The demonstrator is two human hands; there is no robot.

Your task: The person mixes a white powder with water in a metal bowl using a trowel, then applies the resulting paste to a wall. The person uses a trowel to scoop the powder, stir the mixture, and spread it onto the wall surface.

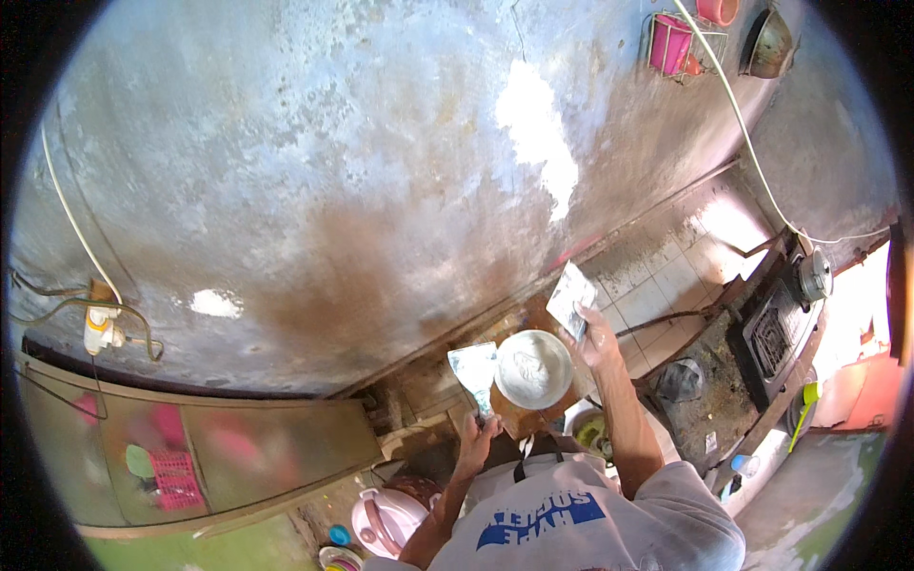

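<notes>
My left hand [481,433] is closed round the handle of a putty knife [473,364], its wide blade smeared white. My right hand [598,341] grips a second flat scraper [571,293], also coated in white; its handle is hidden in the fingers. Between the two tools sits a round bowl [534,369] holding thick white paste, on a brown wooden surface [524,419]. The putty knife's blade is close to the bowl's left rim, and the flat scraper is just beyond its right side.
Ahead is a worn blue-grey wall [381,143] with a white patch [538,133]. A gas stove [773,333] stands right, with a pot [816,276]. Left are a cabinet [276,447] and a wall socket [98,328]. A pink container [376,523] is by my left arm.
</notes>
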